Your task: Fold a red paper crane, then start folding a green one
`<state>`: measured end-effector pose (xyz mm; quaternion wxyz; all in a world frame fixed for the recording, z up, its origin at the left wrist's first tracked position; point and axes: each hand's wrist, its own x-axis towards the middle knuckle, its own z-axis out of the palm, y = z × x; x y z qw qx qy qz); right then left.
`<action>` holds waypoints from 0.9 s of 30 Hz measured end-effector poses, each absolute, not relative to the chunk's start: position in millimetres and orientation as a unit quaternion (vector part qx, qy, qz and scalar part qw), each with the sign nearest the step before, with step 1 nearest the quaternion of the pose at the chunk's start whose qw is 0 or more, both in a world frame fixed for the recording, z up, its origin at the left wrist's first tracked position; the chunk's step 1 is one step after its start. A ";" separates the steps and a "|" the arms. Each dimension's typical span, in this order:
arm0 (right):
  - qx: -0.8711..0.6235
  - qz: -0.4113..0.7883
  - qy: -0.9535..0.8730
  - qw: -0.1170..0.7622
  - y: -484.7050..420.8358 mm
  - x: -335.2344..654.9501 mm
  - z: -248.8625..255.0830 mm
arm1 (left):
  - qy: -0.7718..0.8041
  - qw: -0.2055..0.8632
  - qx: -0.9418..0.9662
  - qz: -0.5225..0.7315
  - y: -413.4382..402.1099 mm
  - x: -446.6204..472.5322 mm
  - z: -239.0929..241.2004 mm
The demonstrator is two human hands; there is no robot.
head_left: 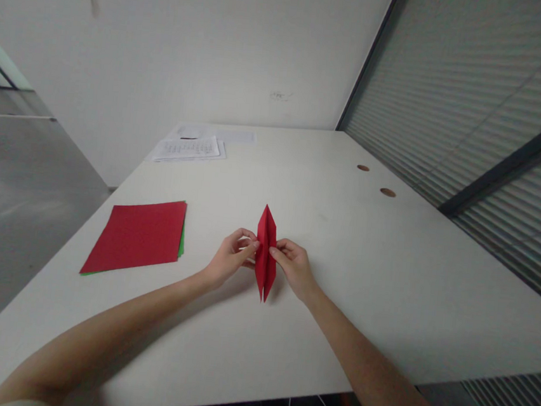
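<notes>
- Stack: red sheets lie flat to your left, a green sheet showing at the right edge and along the bottom. It sits well apart from your hands, so it looks like spare stock kept off the work.
- Printed papers: these rest at the far left of the table, near the wall and out of reach of the work.
- Left hand: your fingers are closed in a pinch on the left edge of the fold, about halfway along it. I judge this grip keeps the layers from springing apart.
- Fold: a narrow red diamond-shaped piece, long axis running away from you, at the table's middle. Whether it rests on the surface or is lifted just clear, I cannot tell.
- Right hand: it pinches the opposite edge at the same height, mirroring the left, which likely keeps the piece square.
- Two round holes sit in the table, far right.
</notes>
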<state>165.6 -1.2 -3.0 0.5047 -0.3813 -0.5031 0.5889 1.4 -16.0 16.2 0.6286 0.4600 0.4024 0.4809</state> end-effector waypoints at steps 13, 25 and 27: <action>-0.375 0.589 -0.524 0.487 -1.9 164.2 -6.6 | 0.410 0.618 0.468 0.481 -16.0 3.3 11.2; -0.391 0.558 -0.541 0.493 -2.6 164.0 -5.1 | 0.408 0.658 0.441 0.454 -14.5 3.5 9.4; -0.391 0.564 -0.538 0.490 -2.2 164.3 -5.1 | 0.403 0.672 0.432 0.446 -13.7 3.1 8.5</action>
